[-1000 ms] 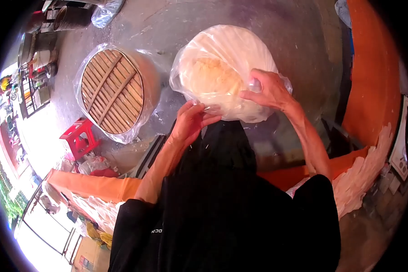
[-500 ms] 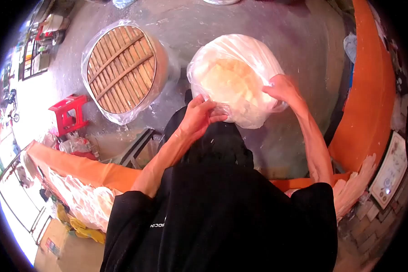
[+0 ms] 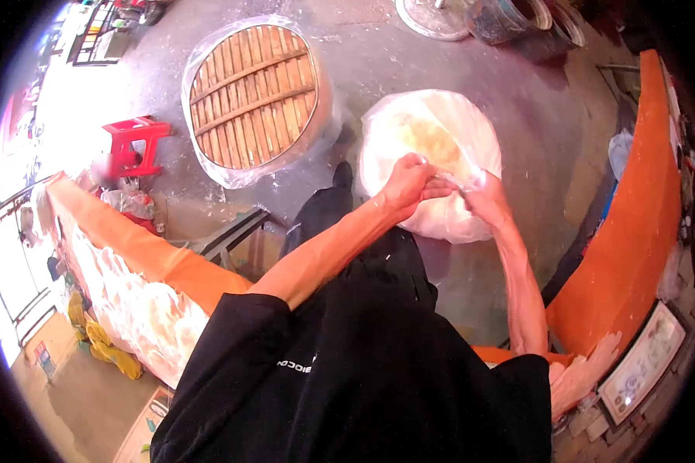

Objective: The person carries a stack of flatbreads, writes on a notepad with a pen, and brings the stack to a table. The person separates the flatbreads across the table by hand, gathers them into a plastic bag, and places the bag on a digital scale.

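Observation:
A round white plastic bag (image 3: 473,127), with a pale yellowish mass (image 3: 421,137) showing through its upper side, rests low in front of my knees. My left hand (image 3: 415,187) is closed on gathered plastic at the bag's near side, its fingers pointing right. Close beside it, my right hand (image 3: 486,201) pinches the same gathered film from the right. Folds of plastic run between the two hands. What the mass is cannot be made out. My fingers cover part of the bag's near side.
Left of the bag stands a round tub with a wooden slatted top (image 3: 255,100), wrapped in clear plastic. A red stool (image 3: 135,145) is farther left. Dark buckets (image 3: 506,21) stand at the back. Orange-covered surfaces (image 3: 622,231) curve around my sides, with pale sheets (image 3: 127,297) at left.
My left hand has moved right along the bag's edge and my right hand has come in toward it, so they now nearly meet. The camera view has shifted.

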Demonstrator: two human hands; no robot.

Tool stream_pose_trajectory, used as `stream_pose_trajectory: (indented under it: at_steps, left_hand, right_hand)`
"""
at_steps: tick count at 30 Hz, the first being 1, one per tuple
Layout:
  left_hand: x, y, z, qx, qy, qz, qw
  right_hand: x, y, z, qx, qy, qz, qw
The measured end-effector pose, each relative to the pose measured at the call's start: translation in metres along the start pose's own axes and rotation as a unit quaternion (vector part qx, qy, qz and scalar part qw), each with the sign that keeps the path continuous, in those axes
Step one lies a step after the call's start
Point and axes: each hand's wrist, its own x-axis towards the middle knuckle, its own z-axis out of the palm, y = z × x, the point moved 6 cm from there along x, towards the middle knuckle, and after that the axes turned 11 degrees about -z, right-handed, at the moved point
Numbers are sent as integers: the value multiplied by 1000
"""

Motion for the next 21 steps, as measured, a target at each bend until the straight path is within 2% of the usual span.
stream_pose_trajectory:
  at_steps: [1, 3, 4, 6, 8, 10, 12, 14, 16, 18, 21]
  left_hand:
    - [-5, 4, 1, -1, 1, 7, 1000]
    - [-21, 8, -3, 27, 10, 6, 1000]
    - [-27, 10, -7, 24, 10, 9, 1000]
    - [-38, 17, -17, 68, 9, -6, 998]
    - [-40, 11, -51, 102, 24, -28, 994]
    - [-48, 7, -92, 123, 61, -79, 987]
    - [-40, -7, -152, 123, 74, -129, 981]
    - [-49, 0, -172, 152, 101, -131, 975]
    - [-46, -2, -198, 150, 143, -164, 965]
    - [-35, -7, -218, 152, 138, -167, 964]
    - [-21, -14, -247, 138, 195, -170, 956]
  right_hand:
    - [3, 8, -11, -2, -3, -6, 1000]
    - [3, 9, -34, -137, 70, -86, 984]
    - [0, 3, -35, -139, 68, -88, 984]
    - [-6, -5, -34, -187, 1, 0, 982]
    - [-10, -10, -33, -160, 6, -27, 987]
    - [-15, -21, -32, -61, 61, -35, 996]
    - [-23, -28, -27, -108, 44, -18, 993]
    - [-37, -56, -19, -49, 69, -38, 996]
    - [-47, -81, -16, -89, 76, -35, 993]
    - [-59, -108, -10, -95, 40, 29, 994]
    - [-74, -136, 1, -106, 33, 60, 992]
